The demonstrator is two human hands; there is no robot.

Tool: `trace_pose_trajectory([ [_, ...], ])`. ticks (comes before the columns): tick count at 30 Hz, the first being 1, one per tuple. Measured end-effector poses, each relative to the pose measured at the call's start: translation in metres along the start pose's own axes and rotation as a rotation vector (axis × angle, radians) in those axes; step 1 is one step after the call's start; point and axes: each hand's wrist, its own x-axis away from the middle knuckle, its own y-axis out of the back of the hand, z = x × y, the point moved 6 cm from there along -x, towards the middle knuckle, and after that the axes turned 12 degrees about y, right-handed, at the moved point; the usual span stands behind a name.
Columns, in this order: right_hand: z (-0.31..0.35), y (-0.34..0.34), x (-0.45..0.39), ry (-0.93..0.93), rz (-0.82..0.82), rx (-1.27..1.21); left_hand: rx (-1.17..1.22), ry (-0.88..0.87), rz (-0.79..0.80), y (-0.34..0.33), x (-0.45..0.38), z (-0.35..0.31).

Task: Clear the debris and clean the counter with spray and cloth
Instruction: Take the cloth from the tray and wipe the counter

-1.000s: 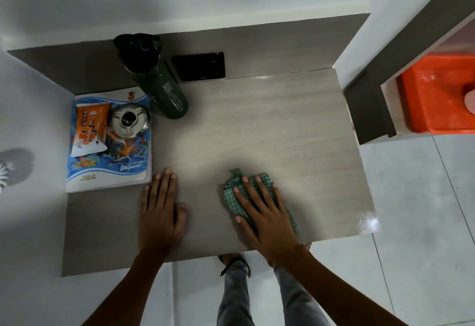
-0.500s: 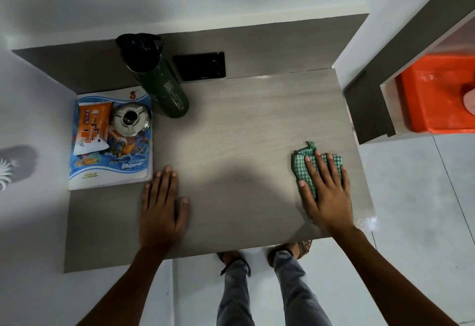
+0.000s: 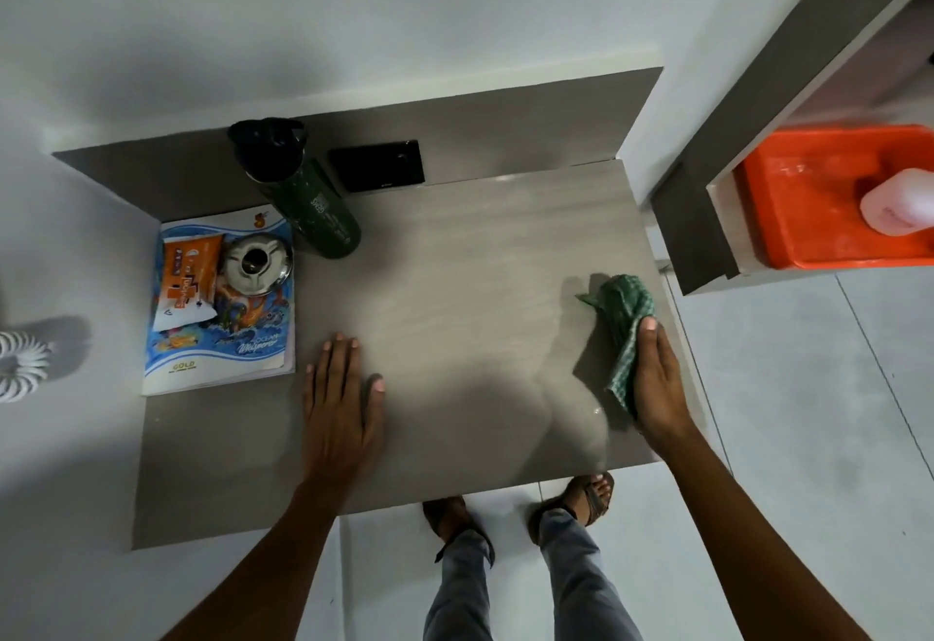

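Note:
A green checked cloth (image 3: 620,322) lies bunched at the right edge of the grey wood-grain counter (image 3: 455,286). My right hand (image 3: 657,377) is turned on its side there and grips the cloth along its right side. My left hand (image 3: 339,398) rests flat, palm down, fingers together, near the counter's front middle. A wet sheen shows on the counter just left of the cloth. No spray bottle is in view.
A dark green bottle (image 3: 303,195) stands at the back left beside a black phone (image 3: 376,166). A blue booklet (image 3: 222,302) at the left carries an orange packet (image 3: 187,281) and a steel lid (image 3: 258,264). An orange tub (image 3: 829,206) with a pink bottle sits on a shelf at the right.
My right hand swept the cloth from the front middle to the right edge, then turned on its side and bunched the cloth. My left hand has stayed put.

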Motion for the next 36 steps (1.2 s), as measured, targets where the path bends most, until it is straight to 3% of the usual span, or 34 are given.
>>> trace_pose_trajectory([
  [7, 0.013, 0.049, -0.008, -0.252, -0.153, -0.515, 0.028, -0.092, -0.019, -0.021, -0.013, -0.077],
  [11, 0.023, 0.087, -0.014, -0.236, -0.213, -0.703, 0.031, -0.17, -0.02, -0.044, -0.009, -0.131],
  [15, 0.039, 0.142, -0.034, -0.149, -0.267, -0.72, 0.03, -0.258, 0.029, -0.074, 0.005, -0.194],
  [22, 0.082, 0.225, -0.105, 0.027, -0.31, -0.481, -0.016, -0.344, 0.073, -0.112, 0.009, -0.287],
  [30, 0.1, 0.281, -0.216, 0.165, -0.33, -0.071, -0.078, -0.4, 0.053, -0.148, 0.015, -0.341],
  [36, 0.096, 0.284, -0.279, 0.245, -0.196, 0.355, -0.257, -0.376, 0.059, -0.158, 0.019, -0.348],
])
